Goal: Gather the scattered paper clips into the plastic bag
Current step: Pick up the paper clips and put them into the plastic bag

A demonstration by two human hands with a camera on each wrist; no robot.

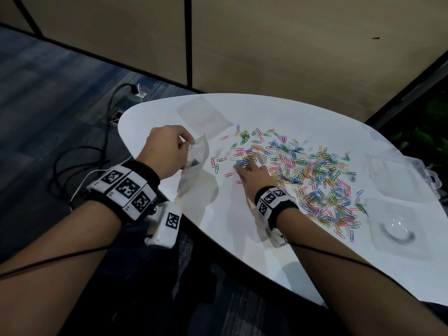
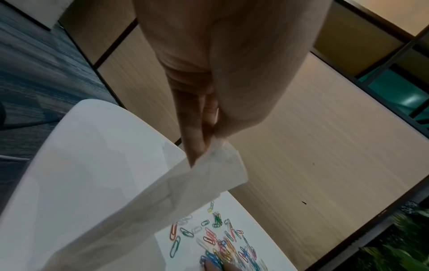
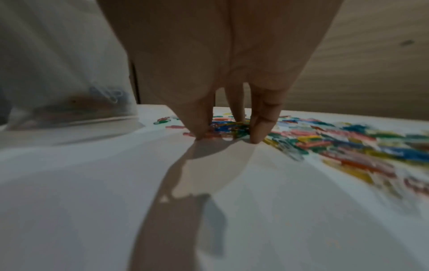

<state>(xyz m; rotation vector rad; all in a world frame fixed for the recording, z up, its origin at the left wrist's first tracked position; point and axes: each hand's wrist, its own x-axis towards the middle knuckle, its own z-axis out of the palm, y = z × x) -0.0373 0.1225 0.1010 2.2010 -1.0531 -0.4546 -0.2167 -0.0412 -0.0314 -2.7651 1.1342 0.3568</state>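
Note:
A big scatter of coloured paper clips (image 1: 315,170) (image 2: 220,243) (image 3: 336,144) covers the right half of the white table (image 1: 230,226). My left hand (image 1: 191,141) (image 2: 209,144) pinches the top edge of a clear plastic bag (image 1: 196,154) (image 2: 185,192) (image 3: 58,73) between thumb and fingers. The bag hangs above the table's left side, with a few clips (image 1: 194,163) (image 3: 109,95) inside it. My right hand (image 1: 242,166) (image 3: 226,137) is at the left edge of the scatter. Its thumb and fingertips (image 3: 255,135) stand on the table, closed round a small heap of clips.
A second clear bag (image 1: 203,115) lies flat at the table's far left. Clear plastic containers (image 1: 397,170) and a clear lid with a dome (image 1: 397,229) sit at the right edge. Cables (image 1: 72,166) run over the carpet to the left. A beige partition stands behind the table.

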